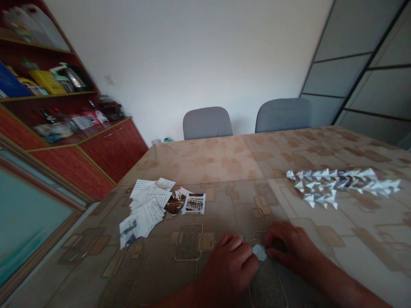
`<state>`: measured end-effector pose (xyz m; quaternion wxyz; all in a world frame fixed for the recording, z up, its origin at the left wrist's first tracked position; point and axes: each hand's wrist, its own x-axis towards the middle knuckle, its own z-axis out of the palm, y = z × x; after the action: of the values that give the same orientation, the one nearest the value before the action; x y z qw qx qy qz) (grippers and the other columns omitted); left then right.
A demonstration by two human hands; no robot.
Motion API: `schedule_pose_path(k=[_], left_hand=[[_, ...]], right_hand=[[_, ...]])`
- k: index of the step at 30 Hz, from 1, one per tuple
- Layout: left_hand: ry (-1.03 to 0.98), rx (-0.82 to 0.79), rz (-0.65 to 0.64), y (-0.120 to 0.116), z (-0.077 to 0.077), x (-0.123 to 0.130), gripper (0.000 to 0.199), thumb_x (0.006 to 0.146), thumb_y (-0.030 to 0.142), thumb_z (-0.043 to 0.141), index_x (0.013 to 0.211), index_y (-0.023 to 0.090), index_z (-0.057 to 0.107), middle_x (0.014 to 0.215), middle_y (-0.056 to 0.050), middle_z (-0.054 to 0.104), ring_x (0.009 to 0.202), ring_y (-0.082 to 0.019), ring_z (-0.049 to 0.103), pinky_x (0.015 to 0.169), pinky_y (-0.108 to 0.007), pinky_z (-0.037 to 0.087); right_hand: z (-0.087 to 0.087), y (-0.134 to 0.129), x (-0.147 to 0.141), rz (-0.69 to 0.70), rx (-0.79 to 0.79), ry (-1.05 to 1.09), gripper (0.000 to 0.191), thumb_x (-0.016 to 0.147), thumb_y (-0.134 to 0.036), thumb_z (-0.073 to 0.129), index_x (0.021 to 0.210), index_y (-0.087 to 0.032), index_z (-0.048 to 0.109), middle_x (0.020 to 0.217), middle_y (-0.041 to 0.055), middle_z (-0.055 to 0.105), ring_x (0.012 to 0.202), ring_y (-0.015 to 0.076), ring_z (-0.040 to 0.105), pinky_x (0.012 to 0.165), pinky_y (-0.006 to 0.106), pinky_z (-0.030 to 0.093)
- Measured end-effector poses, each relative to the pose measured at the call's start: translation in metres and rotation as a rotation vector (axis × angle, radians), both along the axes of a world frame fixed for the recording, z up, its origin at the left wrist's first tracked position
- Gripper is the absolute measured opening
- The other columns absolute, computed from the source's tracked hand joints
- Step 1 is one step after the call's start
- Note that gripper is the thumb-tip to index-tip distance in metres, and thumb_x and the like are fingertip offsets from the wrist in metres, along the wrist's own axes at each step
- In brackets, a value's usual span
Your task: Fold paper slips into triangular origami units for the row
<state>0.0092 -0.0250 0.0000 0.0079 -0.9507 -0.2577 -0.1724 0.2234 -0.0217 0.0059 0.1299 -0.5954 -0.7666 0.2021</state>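
The background is filled by a white wall (pixel 192 51), in front of which a broad table (pixel 231 169) is set, its covering patterned with brown and tan rounded rectangles. The left side is taken up by a reddish wooden cabinet (pixel 112 145), by whose open shelves bottles, boxes and bags are held. The far right is closed off by grey panelled doors (pixel 340 34), divided by dark strips. Along the far edge of the table, two grey chair backs (pixel 208 123) are seen, spaced apart.

On the right part of the table, a cluster of pointed, folded paper pieces (pixel 321 174) is arranged in uneven rows, the nearest row being the shortest. On the left part, loose paper sheets (pixel 147 209) are spread in an overlapping heap; some are printed with text, others with pictures.

Near the front edge, both bare hands are brought close together over the table. The left hand (pixel 233 261) is bent, its fingers curled and its back turned upward. The right hand (pixel 290 241) is likewise curled, a dark gap being left between thumb and fingers. Between the two, a small pale paper piece (pixel 259 252) is placed on the table, its left edge met by the left hand and its right edge by the right fingertips. Whether it is pinched or merely touched by either hand cannot be told.
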Motion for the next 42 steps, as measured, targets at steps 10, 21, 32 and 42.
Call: schedule_pose_path(k=[10,21,32,42], left_hand=[[-0.017,0.047,0.013,0.0,0.001,0.002,0.017,0.096,0.025,0.049,0.11,0.018,0.056,0.08,0.0,0.056,0.075,-0.016,0.049,0.066,-0.033,0.031],[-0.043,0.106,0.015,0.001,0.0,0.004,0.012,0.096,0.023,0.049,0.102,0.018,0.058,0.076,0.0,0.055,0.072,-0.016,0.047,0.064,-0.033,0.031],[-0.109,0.047,0.014,0.0,-0.003,-0.015,0.01,0.093,0.023,0.053,0.097,0.017,0.061,0.08,-0.001,0.057,0.074,-0.016,0.048,0.066,-0.032,0.031],[-0.101,0.047,0.011,0.002,0.001,-0.01,0.021,0.096,0.019,0.047,0.079,0.016,0.058,0.071,0.0,0.055,0.071,-0.015,0.048,0.069,-0.032,0.035]], right_hand=[[0.01,0.011,0.012,-0.051,-0.096,0.182,0.013,0.077,-0.017,0.054,0.068,-0.019,0.062,0.061,-0.0015,0.062,0.057,0.0143,0.055,0.053,0.024,0.038],[-0.003,0.003,-0.005,-0.06,0.018,-0.031,0.006,0.072,-0.018,0.067,0.071,-0.021,0.062,0.072,0.0019,0.063,0.074,0.0227,0.057,0.066,0.032,0.038],[0.0,0.0,-0.002,-0.051,0.013,0.066,0.016,0.07,-0.006,0.054,0.071,-0.021,0.058,0.07,0.0003,0.061,0.072,0.0198,0.055,0.065,0.03,0.037],[0.004,0.0,-0.014,-0.075,0.007,-0.01,0.007,0.079,-0.016,0.056,0.076,-0.019,0.061,0.076,0.0045,0.064,0.079,0.0256,0.056,0.072,0.038,0.038]])
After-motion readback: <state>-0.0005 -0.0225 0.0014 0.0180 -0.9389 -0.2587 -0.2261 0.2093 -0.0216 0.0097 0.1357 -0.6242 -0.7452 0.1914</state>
